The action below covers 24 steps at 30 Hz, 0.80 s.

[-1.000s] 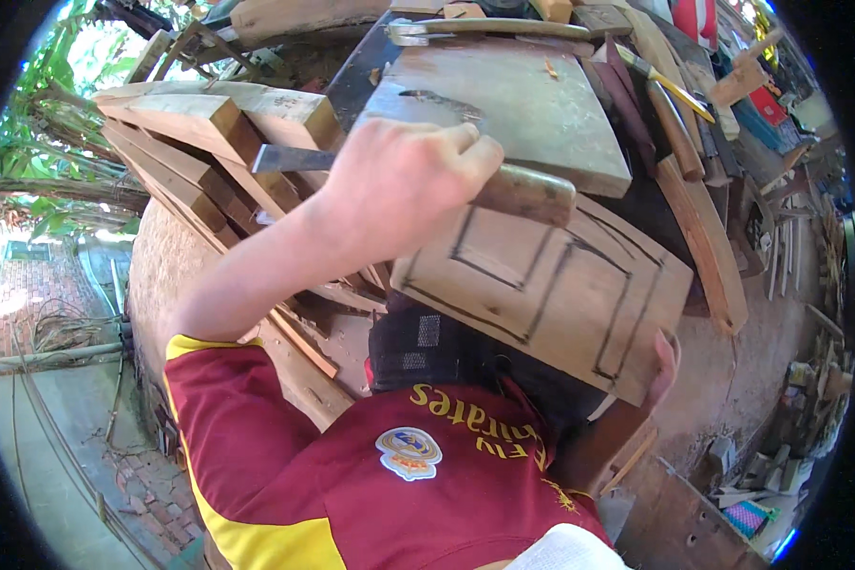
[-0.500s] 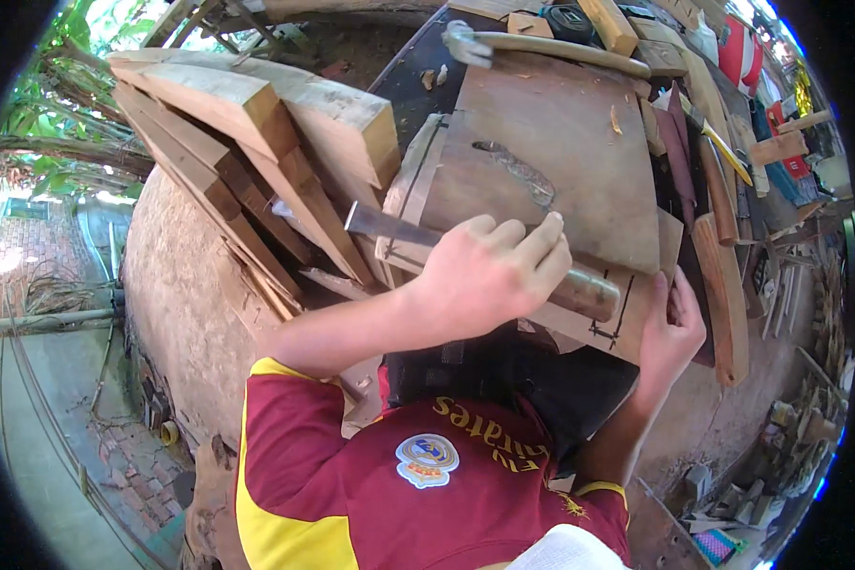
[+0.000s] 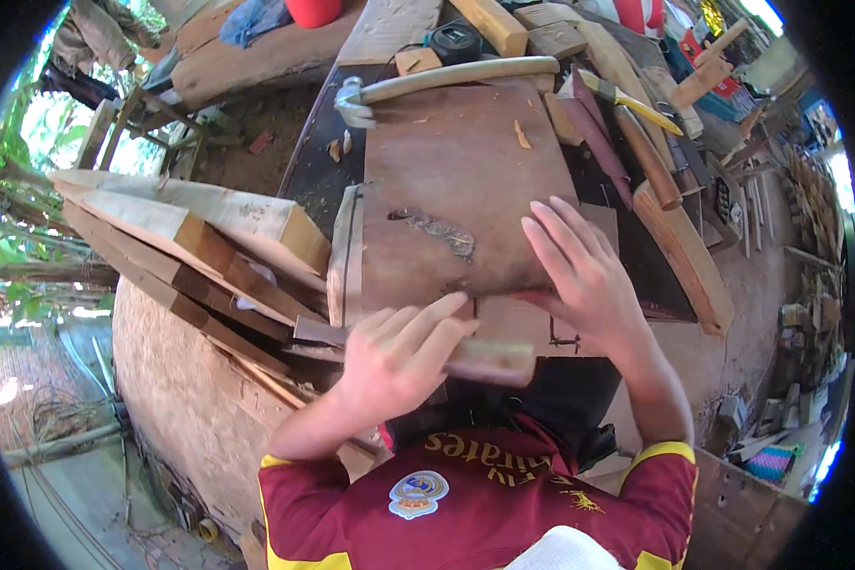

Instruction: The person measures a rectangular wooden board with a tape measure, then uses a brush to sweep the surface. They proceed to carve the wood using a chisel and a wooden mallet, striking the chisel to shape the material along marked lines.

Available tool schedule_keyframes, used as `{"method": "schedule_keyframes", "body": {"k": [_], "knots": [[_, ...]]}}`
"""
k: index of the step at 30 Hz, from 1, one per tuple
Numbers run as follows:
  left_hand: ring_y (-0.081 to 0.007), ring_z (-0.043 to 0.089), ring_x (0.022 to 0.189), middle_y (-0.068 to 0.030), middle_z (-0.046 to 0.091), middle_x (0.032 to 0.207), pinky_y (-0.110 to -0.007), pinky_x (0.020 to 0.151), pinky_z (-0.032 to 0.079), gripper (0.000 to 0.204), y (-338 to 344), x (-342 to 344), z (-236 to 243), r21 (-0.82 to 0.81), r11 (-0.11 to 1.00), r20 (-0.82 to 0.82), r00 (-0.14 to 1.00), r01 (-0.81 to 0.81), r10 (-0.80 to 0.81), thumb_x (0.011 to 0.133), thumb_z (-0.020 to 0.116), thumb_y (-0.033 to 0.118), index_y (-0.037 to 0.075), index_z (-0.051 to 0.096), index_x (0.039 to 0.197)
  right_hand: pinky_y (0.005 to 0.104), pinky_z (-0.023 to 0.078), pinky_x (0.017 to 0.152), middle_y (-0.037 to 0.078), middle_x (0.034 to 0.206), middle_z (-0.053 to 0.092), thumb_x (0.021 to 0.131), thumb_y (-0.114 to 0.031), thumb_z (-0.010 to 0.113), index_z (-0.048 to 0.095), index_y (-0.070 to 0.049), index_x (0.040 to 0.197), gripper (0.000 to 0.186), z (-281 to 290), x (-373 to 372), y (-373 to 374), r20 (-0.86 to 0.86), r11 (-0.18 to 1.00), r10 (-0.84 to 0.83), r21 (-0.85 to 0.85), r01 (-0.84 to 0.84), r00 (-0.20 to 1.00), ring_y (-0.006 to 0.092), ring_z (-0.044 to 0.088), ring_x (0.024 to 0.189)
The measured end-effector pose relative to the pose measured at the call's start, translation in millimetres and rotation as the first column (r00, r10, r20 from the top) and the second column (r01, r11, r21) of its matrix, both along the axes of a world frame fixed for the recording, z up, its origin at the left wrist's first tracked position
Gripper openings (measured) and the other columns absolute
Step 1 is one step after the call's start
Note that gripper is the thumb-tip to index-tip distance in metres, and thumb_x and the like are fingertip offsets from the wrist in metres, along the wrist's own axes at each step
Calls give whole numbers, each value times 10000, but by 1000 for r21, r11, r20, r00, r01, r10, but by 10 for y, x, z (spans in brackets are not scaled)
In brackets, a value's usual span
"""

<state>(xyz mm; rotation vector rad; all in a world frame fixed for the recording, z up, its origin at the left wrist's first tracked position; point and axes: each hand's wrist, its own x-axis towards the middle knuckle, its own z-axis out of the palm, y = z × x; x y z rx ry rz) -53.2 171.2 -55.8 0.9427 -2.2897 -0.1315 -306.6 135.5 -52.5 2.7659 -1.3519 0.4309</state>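
Observation:
My left hand (image 3: pixel 396 359) is closed around a chisel (image 3: pixel 496 363); its flat metal blade points left and its wooden handle sticks out to the right. The chisel lies roughly level near the front edge of a brown wooden board (image 3: pixel 465 161). This board has a dark, rough hollow in its face. Over the board's near right corner, my right hand (image 3: pixel 591 283) is open with fingers stretched out; whether its palm touches the wood is hidden. Beneath the board, a paler plank (image 3: pixel 518 321) with dark marked lines shows along the near side.
A hammer (image 3: pixel 465 78) lies across the board's far end, beside a tape measure (image 3: pixel 454 43). To the right are a yellow-handled tool (image 3: pixel 636 103), a wooden handle (image 3: pixel 648 157) and a timber piece (image 3: pixel 679 256). Thick cut beams (image 3: pixel 247 223) lean at the left.
My right hand has left the plank's right edge and moved up over the board, fingers opening out. The left hand and chisel have shifted down and left in the picture, as the view moved.

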Motion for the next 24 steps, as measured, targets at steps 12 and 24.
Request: {"method": "schedule_keyframes", "body": {"k": [12,24], "knots": [[-278,688,748,-106,699,1011,-351,644,546,240,307,394,-353,128,966,-40,972,-225,232,629,727,42,54,612,839,511,463,968,234,1123,598,835,-133,585,514,68,1188,413,558,15,-150,-138,893,77,-432,-130,987,355,606,1069],[-255,699,720,-62,679,1174,-349,606,555,165,64,225,-1121,161,924,-55,931,-348,360,657,694,45,69,599,790,391,517,795,160,1083,620,817,92,625,569,-17,1175,379,1359,24,-700,192,928,33,-371,42,981,312,634,956]]}}
